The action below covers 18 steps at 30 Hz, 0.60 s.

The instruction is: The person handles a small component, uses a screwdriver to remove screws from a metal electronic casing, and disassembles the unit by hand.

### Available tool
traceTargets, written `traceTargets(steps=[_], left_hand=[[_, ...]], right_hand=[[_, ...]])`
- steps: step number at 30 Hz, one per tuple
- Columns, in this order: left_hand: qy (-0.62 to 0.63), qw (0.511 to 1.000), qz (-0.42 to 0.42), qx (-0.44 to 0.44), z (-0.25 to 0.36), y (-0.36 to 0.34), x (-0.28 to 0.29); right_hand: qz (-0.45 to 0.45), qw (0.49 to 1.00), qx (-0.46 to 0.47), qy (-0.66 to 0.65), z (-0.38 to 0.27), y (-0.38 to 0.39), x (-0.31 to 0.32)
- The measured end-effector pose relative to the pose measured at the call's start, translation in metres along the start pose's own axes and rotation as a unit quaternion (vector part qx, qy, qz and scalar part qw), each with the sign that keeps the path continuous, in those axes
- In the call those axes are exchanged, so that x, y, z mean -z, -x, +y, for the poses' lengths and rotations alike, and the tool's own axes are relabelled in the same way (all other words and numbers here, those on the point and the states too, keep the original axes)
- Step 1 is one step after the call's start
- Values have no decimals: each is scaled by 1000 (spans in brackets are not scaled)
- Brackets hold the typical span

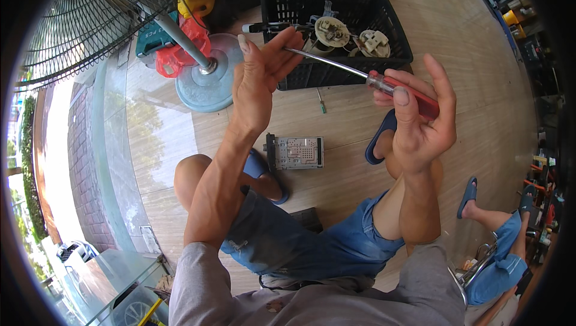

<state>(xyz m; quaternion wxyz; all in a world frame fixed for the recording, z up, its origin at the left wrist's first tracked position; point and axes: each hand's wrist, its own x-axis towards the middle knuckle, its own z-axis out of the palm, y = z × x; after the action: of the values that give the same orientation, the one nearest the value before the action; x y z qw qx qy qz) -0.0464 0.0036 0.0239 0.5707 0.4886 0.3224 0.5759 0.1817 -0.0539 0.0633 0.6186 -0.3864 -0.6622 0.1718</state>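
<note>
My right hand (420,131) is closed on the handle of a screwdriver (331,62) with a clear red grip and a long metal shaft; the index finger is raised off it. The shaft slants up to the left. Its tip reaches the fingers of my left hand (255,86), which is open with fingers stretched and thumb up. Whether the tip touches them I cannot tell. On the floor between my feet lies a boxy metal electronic unit (300,152), resembling a car stereo. A small green-handled screwdriver (323,107) lies beyond it.
Beyond my hands stands a black plastic crate (393,32) holding white round parts. A fan (96,20) on a round base (204,92) is at the far left, beside a red plastic bag (174,56) and a green case (157,38). Another person's legs (498,254) show at right.
</note>
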Motion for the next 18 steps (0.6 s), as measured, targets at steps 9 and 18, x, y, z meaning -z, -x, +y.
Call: traceTargets(steps=[9,18], left_hand=[[-43,999,7,-28,-7,6,-12],[-18,999,-32,-18,-11,10,-22]], right_hand=[[65,981,-73,-166,3,9,-10],[42,927,-215,-305,5,5,-12]])
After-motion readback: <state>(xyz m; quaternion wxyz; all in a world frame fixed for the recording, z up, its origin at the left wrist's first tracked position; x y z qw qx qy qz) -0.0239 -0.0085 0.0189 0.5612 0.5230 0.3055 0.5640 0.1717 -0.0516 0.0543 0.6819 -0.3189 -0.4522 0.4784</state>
